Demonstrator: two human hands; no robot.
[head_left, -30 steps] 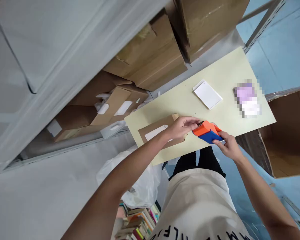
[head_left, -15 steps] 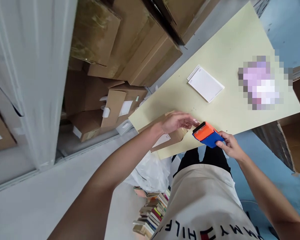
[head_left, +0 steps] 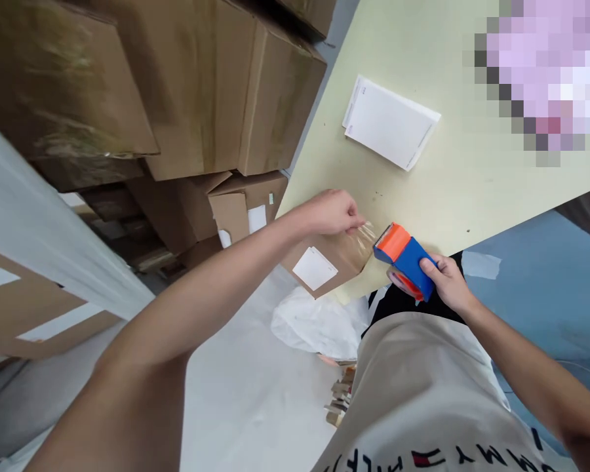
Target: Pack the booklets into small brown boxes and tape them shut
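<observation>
My right hand point(head_left: 442, 282) grips an orange and blue tape dispenser point(head_left: 404, 252) at the near edge of the pale yellow table point(head_left: 462, 190). A strip of clear tape point(head_left: 366, 234) runs from its blade to my left hand point(head_left: 332, 211), whose fingers pinch the tape's end. Under that hand lies a flat brown cardboard parcel point(head_left: 341, 257) with a white label point(head_left: 314, 268), overhanging the table's corner.
A white pad of paper point(head_left: 388, 122) lies further out on the table, with a blurred purple item point(head_left: 545, 72) at the far right. Stacked cardboard boxes point(head_left: 201, 85) fill the left. A white plastic bag point(head_left: 314, 321) and a pile of books point(head_left: 341, 396) sit on the floor.
The view has swung closer and to the left. My hands have drawn apart, pulling a strip of tape out over the parcel; the dispenser has tipped toward the table's edge.
</observation>
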